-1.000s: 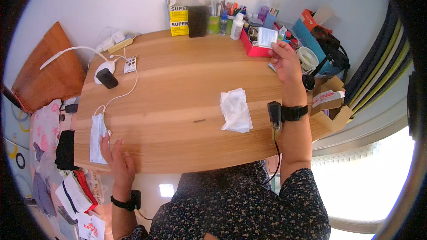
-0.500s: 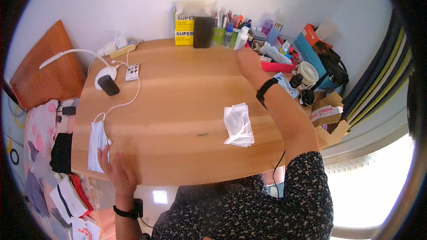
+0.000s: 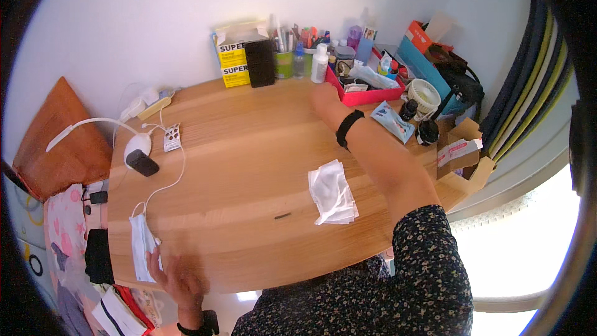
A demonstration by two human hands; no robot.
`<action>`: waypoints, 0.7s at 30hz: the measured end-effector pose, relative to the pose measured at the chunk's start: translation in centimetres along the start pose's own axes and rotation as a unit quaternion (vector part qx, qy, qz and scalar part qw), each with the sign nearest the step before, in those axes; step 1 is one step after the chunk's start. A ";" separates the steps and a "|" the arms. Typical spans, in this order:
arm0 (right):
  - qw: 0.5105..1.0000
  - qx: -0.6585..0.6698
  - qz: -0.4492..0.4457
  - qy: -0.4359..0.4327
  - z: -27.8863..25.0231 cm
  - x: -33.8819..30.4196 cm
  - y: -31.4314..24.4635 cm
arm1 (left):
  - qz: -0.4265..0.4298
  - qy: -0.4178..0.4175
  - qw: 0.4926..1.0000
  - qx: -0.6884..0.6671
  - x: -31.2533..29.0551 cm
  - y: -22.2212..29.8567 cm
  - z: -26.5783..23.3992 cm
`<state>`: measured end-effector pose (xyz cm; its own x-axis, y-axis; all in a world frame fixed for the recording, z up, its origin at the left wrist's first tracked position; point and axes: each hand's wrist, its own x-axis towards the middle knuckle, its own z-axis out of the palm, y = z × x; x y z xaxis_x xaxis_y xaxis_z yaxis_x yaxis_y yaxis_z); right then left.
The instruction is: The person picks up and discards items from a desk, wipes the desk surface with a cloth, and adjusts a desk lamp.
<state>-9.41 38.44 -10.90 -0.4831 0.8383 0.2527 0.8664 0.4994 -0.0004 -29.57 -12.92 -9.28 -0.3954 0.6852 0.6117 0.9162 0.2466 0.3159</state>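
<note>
My right hand (image 3: 324, 99) is at the back of the desk, just in front of a white bottle (image 3: 319, 64) standing upright. Its fingers point away and are hidden behind the back of the hand. Near the left front edge my left hand (image 3: 180, 278) hovers with its fingers apart, slightly blurred and holding nothing. Beside those fingers lies a pale blue face mask (image 3: 143, 246) with white ear loops. A small stack of white, thin wrapped sheets (image 3: 333, 193) rests on the desk between my arms. Left of it is a short dark strip (image 3: 282, 216).
On the right are a red tray (image 3: 371, 96) of small items, a blue-white packet (image 3: 393, 121), a white fan (image 3: 424, 96) and an open cardboard box (image 3: 463, 158). Yellow boxes (image 3: 235, 76) and a black slab (image 3: 259, 63) stand at the back. A lamp (image 3: 138, 143) is left.
The whole view has shifted and tilted. My right hand has drawn slightly back from the white bottle, which now shows whole and more upright. My left hand stays near the mask.
</note>
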 end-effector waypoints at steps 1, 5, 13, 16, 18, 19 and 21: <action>0.998 -0.030 -0.055 0.008 0.7 -0.1 0.6 | -0.001 0.005 1.000 -0.003 0.0 0.0 0.2; 0.922 -0.319 -0.218 0.005 -0.4 -2.0 -0.9 | -0.019 -0.025 0.999 0.024 -0.1 0.3 -0.9; 0.984 0.018 -0.161 -0.073 -2.2 -0.7 1.5 | 0.011 -0.015 1.000 0.021 0.8 0.6 -0.4; 0.978 0.021 -0.178 -0.107 -6.4 -2.4 0.7 | 0.023 -0.013 0.999 0.018 0.5 -0.1 -0.2; 0.977 0.031 -0.189 -0.090 -6.5 -3.0 1.1 | 0.032 -0.007 0.999 0.016 0.6 0.1 -0.3; 0.978 0.043 -0.195 -0.063 -6.4 -3.2 1.3 | 0.029 -0.006 1.000 0.005 0.8 0.7 -0.5; 0.953 0.040 -0.266 -0.137 -9.5 -6.4 0.0 | 0.013 -0.003 1.000 0.006 0.7 0.7 -1.0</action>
<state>-5.09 30.99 -3.31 -0.8754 0.4828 -0.0249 0.4833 0.8753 -0.0184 -29.27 -12.97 -7.94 -0.3705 0.6956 0.6155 0.9271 0.2366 0.2907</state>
